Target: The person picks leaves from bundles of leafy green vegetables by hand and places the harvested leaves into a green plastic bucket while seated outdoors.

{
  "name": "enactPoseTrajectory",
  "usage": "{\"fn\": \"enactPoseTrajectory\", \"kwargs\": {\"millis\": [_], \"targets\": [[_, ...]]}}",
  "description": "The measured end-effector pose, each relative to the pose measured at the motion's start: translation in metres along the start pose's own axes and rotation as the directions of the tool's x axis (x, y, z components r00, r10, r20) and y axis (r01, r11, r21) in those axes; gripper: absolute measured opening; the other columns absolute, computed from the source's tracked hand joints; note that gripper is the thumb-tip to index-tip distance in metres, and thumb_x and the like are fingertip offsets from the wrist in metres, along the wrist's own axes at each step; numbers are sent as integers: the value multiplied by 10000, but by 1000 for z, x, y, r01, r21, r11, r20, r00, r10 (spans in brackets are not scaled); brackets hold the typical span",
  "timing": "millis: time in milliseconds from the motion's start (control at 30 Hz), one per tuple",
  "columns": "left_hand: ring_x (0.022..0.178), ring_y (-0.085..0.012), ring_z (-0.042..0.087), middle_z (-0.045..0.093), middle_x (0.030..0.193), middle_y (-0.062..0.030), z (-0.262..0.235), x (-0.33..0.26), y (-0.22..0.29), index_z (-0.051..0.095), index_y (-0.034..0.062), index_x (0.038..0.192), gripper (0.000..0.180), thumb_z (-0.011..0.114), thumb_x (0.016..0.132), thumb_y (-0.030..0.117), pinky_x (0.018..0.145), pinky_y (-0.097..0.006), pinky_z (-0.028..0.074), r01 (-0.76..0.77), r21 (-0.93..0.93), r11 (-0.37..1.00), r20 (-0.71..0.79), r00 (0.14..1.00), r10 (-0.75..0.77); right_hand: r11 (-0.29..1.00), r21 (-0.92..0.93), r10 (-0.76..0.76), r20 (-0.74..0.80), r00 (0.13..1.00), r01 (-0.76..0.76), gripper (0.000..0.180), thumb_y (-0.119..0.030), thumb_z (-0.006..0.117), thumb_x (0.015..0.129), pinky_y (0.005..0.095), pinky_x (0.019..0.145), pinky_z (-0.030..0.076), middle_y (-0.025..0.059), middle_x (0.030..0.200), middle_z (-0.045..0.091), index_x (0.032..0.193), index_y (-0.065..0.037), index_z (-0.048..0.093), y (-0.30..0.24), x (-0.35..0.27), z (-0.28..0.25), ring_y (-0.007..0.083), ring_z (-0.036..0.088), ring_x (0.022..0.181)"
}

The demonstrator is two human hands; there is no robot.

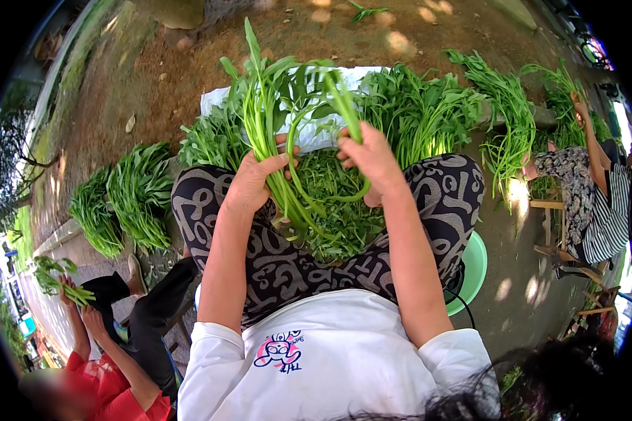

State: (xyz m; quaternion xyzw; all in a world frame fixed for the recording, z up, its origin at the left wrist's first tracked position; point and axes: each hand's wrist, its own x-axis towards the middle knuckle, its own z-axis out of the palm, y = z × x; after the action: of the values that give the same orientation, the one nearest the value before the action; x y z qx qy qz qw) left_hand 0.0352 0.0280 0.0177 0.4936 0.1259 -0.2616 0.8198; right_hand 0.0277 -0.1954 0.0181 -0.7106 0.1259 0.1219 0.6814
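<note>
A bunch of long green stems (263,140) stands up leafy over the seated person's lap, leaning slightly, its lower ends slanting down between the knees. The left hand (251,179) is closed around it, thumb laid across the front. Just beside it, the right hand (372,160) pinches a bright green stem (343,105), blurred at the top, between thumb and fingers. Another stem loops low between the two hands. Below them I see a heap of loose leaves (337,186) between the patterned trousers (207,200). Beyond the knees, more greens (425,105) lie beside a pale sheet (214,102), and a green basin (476,270) sits by the right thigh. Off to the left, a co-worker in red (112,382) holds a small bunch (53,277); far right, another in stripes (604,210) sits near more stalks.
</note>
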Motion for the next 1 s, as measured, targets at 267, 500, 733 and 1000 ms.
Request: {"fn": "enactPoseTrajectory", "kwargs": {"millis": [267,500,733,1000], "targets": [[834,-199,594,616,1042,-113,-17,3,0,546,51,1151,318,577,844,-24,662,-315,507,-47,-46,998,-140,989,40,946,54,-235,-562,793,318,173,-121,595,843,224,481,413,38,751,572,947,7,540,-13,-2,-63,83,523,565],[868,-239,612,601,1032,-119,-13,4,-2,506,34,1122,302,596,844,-39,672,-333,539,-16,-82,996,-158,987,3,986,-72,-168,-328,930,153,206,-176,653,841,244,530,423,20,722,560,943,-25,557,-9,0,-37,99,495,566],[881,-214,631,608,1005,-98,-5,9,-11,531,32,1122,296,608,846,-39,688,-326,547,29,-54,998,-79,996,-33,989,134,-84,201,976,58,251,-120,675,830,319,707,499,72,874,626,1027,-5,571,5,-11,43,143,585,729],[961,-206,579,585,1119,-99,-1,8,-6,507,31,1257,416,590,891,211,811,-379,501,56,-56,997,-10,998,-57,1000,1,9,90,996,-9,259,-103,654,824,222,519,451,43,780,590,1046,-5,565,13,3,20,88,541,606]]}}
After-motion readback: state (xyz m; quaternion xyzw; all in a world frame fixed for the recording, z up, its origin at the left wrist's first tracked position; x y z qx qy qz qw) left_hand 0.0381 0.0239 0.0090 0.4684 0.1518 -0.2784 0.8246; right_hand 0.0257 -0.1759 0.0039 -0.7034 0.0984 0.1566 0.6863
